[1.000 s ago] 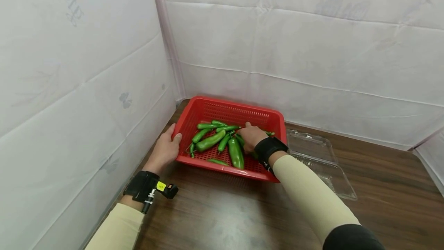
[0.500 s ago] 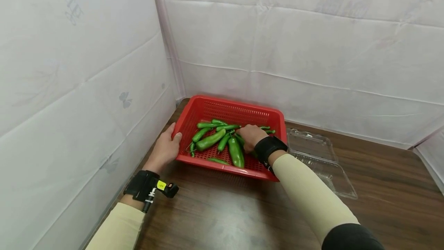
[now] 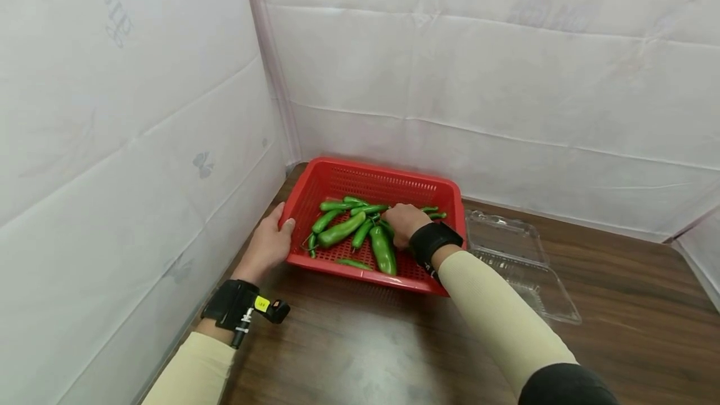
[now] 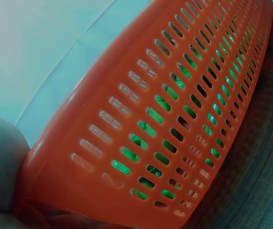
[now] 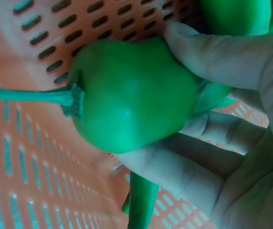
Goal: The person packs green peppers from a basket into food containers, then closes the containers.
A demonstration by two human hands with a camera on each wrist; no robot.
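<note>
Ten or so green peppers [image 3: 340, 230] lie loose in the red basket [image 3: 371, 183], which stands on the wooden table [image 3: 365, 342] in the corner of the white sheeting. The right hand [image 3: 402, 224] is down inside the basket, toward its right end, and the right wrist view shows its fingers [image 5: 232, 52] and thumb curled round one fat pepper [image 5: 131, 95] near the stem, the pepper lying just above the slotted floor of the basket, perhaps touching it. The left hand [image 3: 269, 244] grips the basket's left rim, thumb hooked over the edge and fingers along the outer wall, holding it steady. Just to the right of the basket lies a clear plastic box [image 3: 520, 261], hinged open flat, with nothing visible in either half.

Judging by this, the work is at its very start: one pepper is gripped but not lifted clear of the basket, none has gone into the clear box, and all the other peppers lie in the basket.
</note>
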